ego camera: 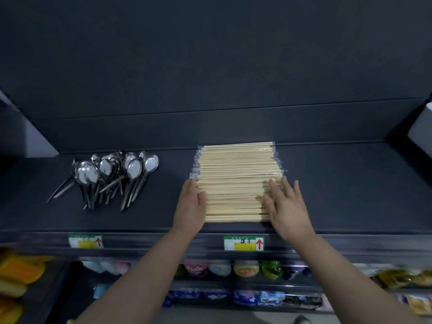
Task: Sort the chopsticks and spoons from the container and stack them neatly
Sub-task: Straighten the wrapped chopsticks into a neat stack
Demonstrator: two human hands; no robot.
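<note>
1. The left hand [190,204] presses its straight, closed fingers against the left end of the chopsticks [236,178]. It is not curled around anything.
2. The right hand [286,206] lies palm down on the right part of the stack, with the fingers spread and flat. It also grips nothing.
3. Both forearms are bare and reach up from the bottom of the view.
4. The chopsticks are thin, straight sticks of pale wood in clear, crinkled plastic wraps. They lie parallel, from left to right, in a flat rectangular stack on the dark matte shelf [339,183].
5. The spoons [112,174] are of shiny metal, with round bowls and thin handles. They form a loose fan-shaped heap on the same shelf, well apart to the left.
6. A green and yellow label [243,243] with a red arrow sits on the front edge of the shelf, below the stack.
</note>
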